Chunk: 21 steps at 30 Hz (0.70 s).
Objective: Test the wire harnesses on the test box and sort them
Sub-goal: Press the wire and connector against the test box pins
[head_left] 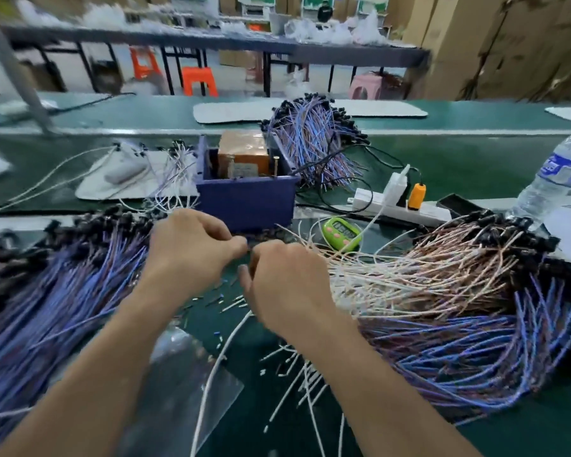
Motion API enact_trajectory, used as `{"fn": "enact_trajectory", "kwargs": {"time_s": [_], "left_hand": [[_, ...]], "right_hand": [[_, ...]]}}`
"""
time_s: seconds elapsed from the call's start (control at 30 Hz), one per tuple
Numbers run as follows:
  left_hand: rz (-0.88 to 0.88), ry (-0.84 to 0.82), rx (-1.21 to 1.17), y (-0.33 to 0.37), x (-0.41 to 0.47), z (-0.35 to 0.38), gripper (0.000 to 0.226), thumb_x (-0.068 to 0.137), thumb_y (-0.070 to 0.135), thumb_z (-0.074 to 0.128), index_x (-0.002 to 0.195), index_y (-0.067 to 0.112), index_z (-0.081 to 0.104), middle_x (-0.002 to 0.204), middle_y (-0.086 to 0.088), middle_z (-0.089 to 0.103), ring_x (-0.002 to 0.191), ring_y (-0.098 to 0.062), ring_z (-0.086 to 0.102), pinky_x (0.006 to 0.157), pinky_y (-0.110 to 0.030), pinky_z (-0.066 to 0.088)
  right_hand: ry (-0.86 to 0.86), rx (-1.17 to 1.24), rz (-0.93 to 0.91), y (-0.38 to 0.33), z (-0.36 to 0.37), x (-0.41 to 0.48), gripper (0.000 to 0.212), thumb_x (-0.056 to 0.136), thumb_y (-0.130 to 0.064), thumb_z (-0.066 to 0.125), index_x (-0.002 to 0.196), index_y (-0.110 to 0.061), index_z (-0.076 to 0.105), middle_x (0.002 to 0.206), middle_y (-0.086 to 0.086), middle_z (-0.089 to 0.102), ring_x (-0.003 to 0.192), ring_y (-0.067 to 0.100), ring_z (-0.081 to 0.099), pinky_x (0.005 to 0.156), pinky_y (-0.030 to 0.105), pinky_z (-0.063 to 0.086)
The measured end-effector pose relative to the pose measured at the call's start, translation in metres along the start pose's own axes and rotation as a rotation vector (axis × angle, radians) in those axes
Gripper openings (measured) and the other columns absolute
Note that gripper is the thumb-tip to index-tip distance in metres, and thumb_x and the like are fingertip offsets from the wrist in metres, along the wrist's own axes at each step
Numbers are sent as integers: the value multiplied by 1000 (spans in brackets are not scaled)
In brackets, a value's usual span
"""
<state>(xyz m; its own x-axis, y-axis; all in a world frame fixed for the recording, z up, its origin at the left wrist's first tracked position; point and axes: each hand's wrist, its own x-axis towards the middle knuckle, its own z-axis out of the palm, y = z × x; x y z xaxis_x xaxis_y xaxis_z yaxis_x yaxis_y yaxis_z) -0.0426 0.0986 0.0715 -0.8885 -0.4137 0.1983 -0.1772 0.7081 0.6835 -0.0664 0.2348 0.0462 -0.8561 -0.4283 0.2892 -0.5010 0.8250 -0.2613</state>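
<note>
Water bottle: upright, far right.
Power strip: white, holding an orange plug.
Timer: green, near the strip.
Stools: orange and pink, behind.
Plastic sheet: clear, possibly a bag.

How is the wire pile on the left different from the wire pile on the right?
The left pile is mostly blue-purple; the right pile adds pale pink wires. The left pile's wires run toward the near edge; the right pile's fan leftward. Both carry black connectors.
</note>
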Motion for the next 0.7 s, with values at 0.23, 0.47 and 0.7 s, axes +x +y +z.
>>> {"fn": "enact_trajectory", "kwargs": {"time_s": [0.23,0.47,0.7], "left_hand": [[-171,358,141,-85,3,-61,35,76,30,83,49,24,63,47,16,55,53,4,51,52,-15,32],[-62,514,129,-124,-13,-42,30,82,3,78,107,19,80,98,0,77,97,-24,68,89,-26,42],[68,532,229,-139,-7,-20,29,78,5,75,105,16,80,94,-2,78,91,-25,67,89,-29,39]], "right_hand": [[-268,108,-238,-80,33,52,10,89,-13,61,98,-16,64,88,7,60,93,33,63,69,33,41],[-422,122,-373,-108,65,85,13,83,-5,63,88,-17,60,79,2,61,81,30,56,67,33,43],[-294,89,-359,-105,78,92,16,84,-3,59,90,-17,66,96,9,61,95,29,60,78,38,48]]}}
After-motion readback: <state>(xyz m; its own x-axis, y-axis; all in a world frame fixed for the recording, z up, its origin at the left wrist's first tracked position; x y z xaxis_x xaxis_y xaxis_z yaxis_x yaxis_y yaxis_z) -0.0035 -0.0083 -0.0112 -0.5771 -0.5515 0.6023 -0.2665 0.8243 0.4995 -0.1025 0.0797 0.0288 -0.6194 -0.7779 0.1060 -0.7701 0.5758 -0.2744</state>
